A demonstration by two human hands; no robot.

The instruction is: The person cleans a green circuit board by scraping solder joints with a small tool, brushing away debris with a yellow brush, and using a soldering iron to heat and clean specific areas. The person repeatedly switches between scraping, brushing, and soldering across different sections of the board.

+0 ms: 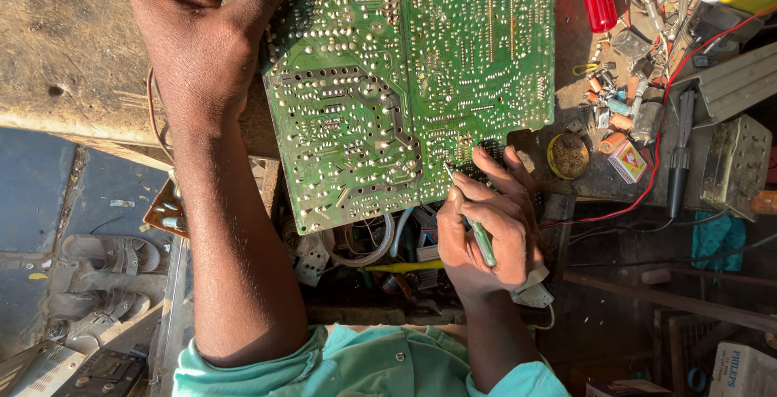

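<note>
Overhead, left hand (202, 33) grips the circuit board (413, 81); right hand (486, 227) apparently pinches a green-handled tool (479, 239).

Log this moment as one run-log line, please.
left hand: grips top edge of large green circuit board | right hand: holds thin green-handled tool, tip on board's lower edge | surface: cluttered wooden workbench
</note>
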